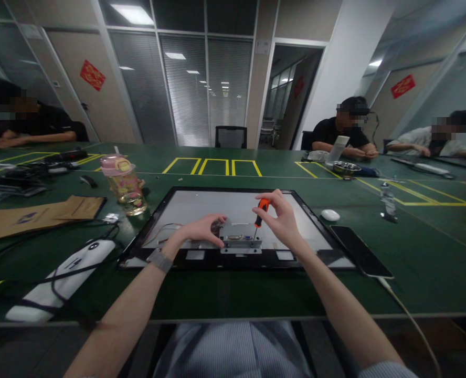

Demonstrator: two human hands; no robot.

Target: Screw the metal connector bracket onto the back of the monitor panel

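A screwdriver [262, 210] with an orange and black handle stands nearly upright in my right hand [282, 214], its fingers closed round the handle. The shaft points down at the right part of a grey metal bracket [241, 251] that carries ports, one of them blue. My left hand [204, 231] grips the left side of that bracket between thumb and fingers. Bracket and hands are over a flat display panel [186, 207] with a black frame and pale back, lying on the green table. Whether the screwdriver tip sits in a screw is too small to tell.
Left of the panel stand a pink-lidded bottle [125, 184], a brown paper bag [40, 215] and a white power strip [63, 281] with black cables. On the right lie a phone [361, 251] on a cable and a white case [330, 215]. Other people sit across the table.
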